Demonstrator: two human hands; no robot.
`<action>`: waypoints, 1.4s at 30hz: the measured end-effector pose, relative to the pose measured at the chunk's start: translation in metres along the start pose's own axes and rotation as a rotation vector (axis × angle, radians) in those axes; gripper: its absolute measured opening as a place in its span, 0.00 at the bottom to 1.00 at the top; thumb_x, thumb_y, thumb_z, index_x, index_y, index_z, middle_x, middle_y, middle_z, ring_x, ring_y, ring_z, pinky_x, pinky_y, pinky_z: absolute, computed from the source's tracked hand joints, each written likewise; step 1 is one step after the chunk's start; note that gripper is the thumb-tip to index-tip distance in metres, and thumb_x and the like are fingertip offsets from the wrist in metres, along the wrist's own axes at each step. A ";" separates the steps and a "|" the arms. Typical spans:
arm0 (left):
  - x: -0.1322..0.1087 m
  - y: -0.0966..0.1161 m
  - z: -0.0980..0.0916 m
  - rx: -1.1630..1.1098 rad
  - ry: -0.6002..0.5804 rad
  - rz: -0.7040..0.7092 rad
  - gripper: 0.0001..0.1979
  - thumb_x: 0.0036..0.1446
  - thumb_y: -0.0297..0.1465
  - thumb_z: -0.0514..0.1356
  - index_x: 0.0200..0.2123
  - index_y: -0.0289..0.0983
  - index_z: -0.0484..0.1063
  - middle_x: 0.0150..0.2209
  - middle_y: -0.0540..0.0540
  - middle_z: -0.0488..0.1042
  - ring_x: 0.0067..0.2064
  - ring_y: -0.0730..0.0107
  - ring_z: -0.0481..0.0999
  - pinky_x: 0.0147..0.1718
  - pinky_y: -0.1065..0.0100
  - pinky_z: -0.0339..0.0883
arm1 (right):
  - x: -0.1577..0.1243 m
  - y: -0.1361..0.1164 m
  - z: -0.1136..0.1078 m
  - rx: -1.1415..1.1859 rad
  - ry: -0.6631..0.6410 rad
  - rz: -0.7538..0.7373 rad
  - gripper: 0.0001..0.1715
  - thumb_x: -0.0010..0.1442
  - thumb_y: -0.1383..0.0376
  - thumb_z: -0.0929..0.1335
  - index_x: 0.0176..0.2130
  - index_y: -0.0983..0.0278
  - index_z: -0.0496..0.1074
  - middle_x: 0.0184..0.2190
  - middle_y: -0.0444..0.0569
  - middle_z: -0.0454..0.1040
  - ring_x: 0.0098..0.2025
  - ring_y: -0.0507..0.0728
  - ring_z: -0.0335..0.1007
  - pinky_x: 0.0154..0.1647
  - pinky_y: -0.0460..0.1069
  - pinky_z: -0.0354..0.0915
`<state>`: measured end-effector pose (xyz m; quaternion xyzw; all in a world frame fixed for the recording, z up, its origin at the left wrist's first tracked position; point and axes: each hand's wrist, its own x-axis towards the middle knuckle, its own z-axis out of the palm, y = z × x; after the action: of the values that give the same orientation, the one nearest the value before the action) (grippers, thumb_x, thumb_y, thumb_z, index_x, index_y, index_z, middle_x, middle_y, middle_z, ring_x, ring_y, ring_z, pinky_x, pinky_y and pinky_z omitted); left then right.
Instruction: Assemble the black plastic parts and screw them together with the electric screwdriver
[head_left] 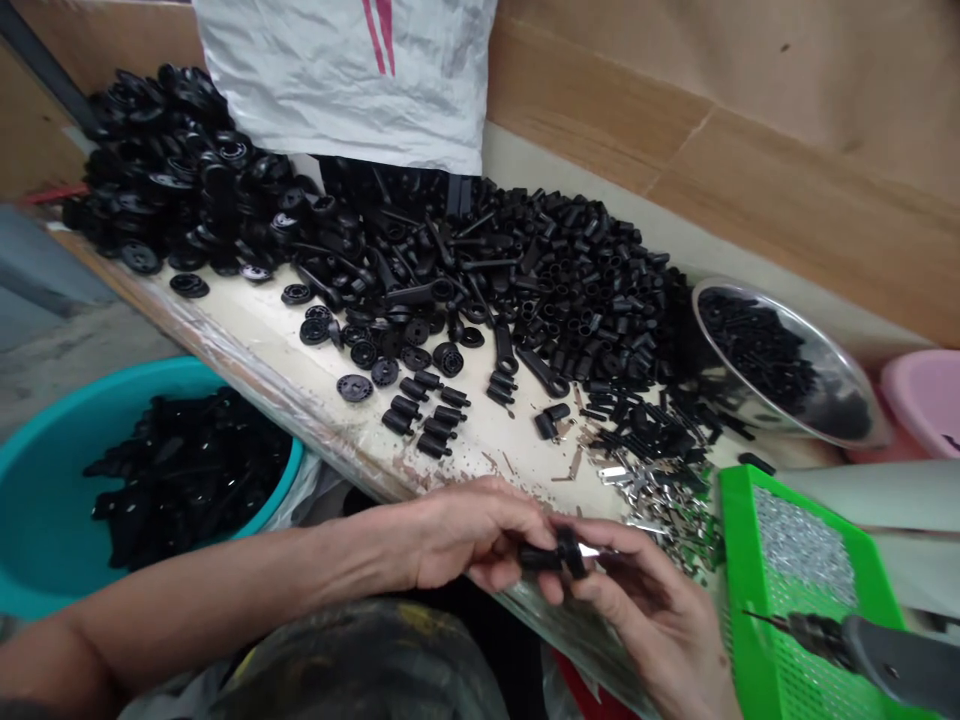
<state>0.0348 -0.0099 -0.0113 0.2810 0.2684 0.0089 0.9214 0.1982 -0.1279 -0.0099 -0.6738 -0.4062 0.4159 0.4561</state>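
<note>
We see our left hand (472, 535) and right hand (645, 620) closed, both gripping a black plastic fitting with a silver metal tip (559, 555) over the bench edge; beyond lie a green plastic mesh tray (739, 560), a heap of black plastic parts (525, 280) and a curved steel bowl (757, 415).

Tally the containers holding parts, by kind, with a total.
Teal basin: 1
Steel bowl: 1
Green mesh tray: 1
Total: 3
</note>
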 end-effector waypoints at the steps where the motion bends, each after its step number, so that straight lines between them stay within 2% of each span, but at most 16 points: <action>1: -0.001 0.001 -0.001 0.010 -0.009 0.000 0.04 0.46 0.27 0.58 0.25 0.33 0.73 0.21 0.46 0.75 0.12 0.82 0.57 0.10 0.78 0.46 | 0.000 0.000 0.000 0.004 0.002 -0.007 0.13 0.51 0.59 0.75 0.39 0.57 0.77 0.40 0.46 0.81 0.39 0.54 0.78 0.35 0.41 0.73; 3: -0.002 0.004 -0.004 0.013 -0.052 -0.014 0.04 0.46 0.26 0.58 0.26 0.33 0.73 0.22 0.45 0.75 0.12 0.82 0.57 0.10 0.78 0.45 | 0.001 0.001 0.000 -0.005 -0.015 -0.025 0.14 0.52 0.60 0.75 0.40 0.57 0.77 0.40 0.46 0.81 0.39 0.55 0.78 0.35 0.42 0.73; 6: -0.001 0.005 -0.007 0.000 -0.109 -0.048 0.06 0.47 0.26 0.57 0.28 0.32 0.74 0.23 0.45 0.76 0.14 0.80 0.63 0.11 0.78 0.52 | 0.002 0.003 0.000 -0.037 -0.068 -0.054 0.19 0.54 0.63 0.73 0.47 0.54 0.76 0.42 0.45 0.80 0.38 0.54 0.79 0.36 0.42 0.74; 10: 0.001 0.003 -0.008 0.010 -0.115 -0.046 0.07 0.48 0.28 0.58 0.27 0.31 0.74 0.24 0.45 0.76 0.15 0.80 0.66 0.13 0.79 0.58 | 0.002 0.003 0.000 -0.042 0.001 -0.080 0.23 0.55 0.62 0.73 0.51 0.50 0.74 0.44 0.42 0.80 0.39 0.52 0.79 0.39 0.41 0.74; 17: 0.001 0.000 -0.004 0.099 -0.034 -0.080 0.09 0.43 0.30 0.58 0.26 0.30 0.75 0.21 0.46 0.74 0.14 0.78 0.66 0.11 0.78 0.55 | -0.001 0.005 -0.005 -0.102 -0.076 -0.144 0.27 0.55 0.64 0.73 0.53 0.45 0.71 0.45 0.40 0.79 0.43 0.51 0.78 0.43 0.38 0.71; 20: -0.002 0.000 0.001 0.149 -0.008 -0.020 0.08 0.44 0.30 0.59 0.25 0.31 0.74 0.21 0.48 0.73 0.14 0.79 0.65 0.11 0.78 0.54 | -0.002 0.005 -0.007 -0.119 -0.110 -0.178 0.26 0.55 0.65 0.73 0.52 0.45 0.72 0.44 0.39 0.80 0.40 0.51 0.79 0.41 0.38 0.72; 24: -0.005 -0.002 0.005 0.216 0.119 0.091 0.06 0.45 0.31 0.62 0.26 0.33 0.72 0.21 0.51 0.72 0.16 0.81 0.65 0.13 0.79 0.52 | 0.000 0.003 -0.005 -0.159 -0.060 -0.202 0.20 0.54 0.66 0.73 0.46 0.48 0.75 0.40 0.40 0.80 0.36 0.50 0.79 0.37 0.37 0.72; 26: -0.005 -0.004 0.004 0.218 0.131 0.124 0.07 0.45 0.31 0.64 0.27 0.33 0.73 0.21 0.51 0.71 0.17 0.81 0.65 0.13 0.79 0.53 | 0.001 0.003 -0.004 -0.160 -0.058 -0.206 0.20 0.53 0.66 0.74 0.46 0.50 0.75 0.41 0.42 0.80 0.38 0.51 0.78 0.38 0.38 0.72; 30: -0.006 -0.008 -0.002 0.150 0.049 0.147 0.11 0.46 0.31 0.65 0.32 0.31 0.74 0.21 0.50 0.71 0.20 0.78 0.69 0.17 0.77 0.62 | 0.005 0.007 -0.005 -0.138 -0.089 -0.199 0.18 0.52 0.66 0.74 0.44 0.52 0.76 0.39 0.43 0.79 0.34 0.51 0.78 0.35 0.39 0.72; 32: -0.006 -0.009 -0.004 0.128 0.046 0.151 0.11 0.46 0.31 0.65 0.34 0.30 0.74 0.21 0.49 0.72 0.20 0.76 0.69 0.18 0.76 0.64 | 0.006 0.008 -0.005 -0.098 -0.122 -0.173 0.17 0.53 0.65 0.74 0.44 0.52 0.76 0.37 0.42 0.80 0.34 0.51 0.78 0.35 0.40 0.72; 35: -0.007 -0.008 -0.007 0.089 0.032 0.163 0.10 0.47 0.29 0.65 0.34 0.32 0.72 0.23 0.48 0.74 0.19 0.76 0.70 0.16 0.76 0.63 | 0.007 0.005 -0.006 -0.090 -0.151 -0.192 0.17 0.54 0.66 0.73 0.44 0.51 0.75 0.37 0.41 0.80 0.35 0.51 0.78 0.35 0.39 0.72; 39: -0.006 -0.005 -0.012 0.009 -0.113 0.082 0.08 0.49 0.29 0.64 0.33 0.33 0.70 0.24 0.45 0.76 0.18 0.76 0.69 0.15 0.77 0.61 | 0.010 -0.006 -0.009 -0.237 -0.174 -0.363 0.18 0.54 0.67 0.73 0.45 0.52 0.75 0.40 0.41 0.79 0.39 0.51 0.77 0.39 0.39 0.71; 42: -0.006 -0.007 -0.011 -0.017 -0.191 0.037 0.09 0.51 0.31 0.62 0.33 0.32 0.70 0.25 0.45 0.75 0.16 0.80 0.65 0.15 0.77 0.56 | 0.011 -0.010 -0.009 -0.284 -0.176 -0.401 0.18 0.54 0.66 0.74 0.45 0.51 0.75 0.37 0.40 0.80 0.36 0.50 0.77 0.39 0.38 0.70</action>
<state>0.0233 -0.0110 -0.0203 0.2778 0.1742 0.0012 0.9447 0.2084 -0.1180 -0.0002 -0.5982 -0.6240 0.3133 0.3933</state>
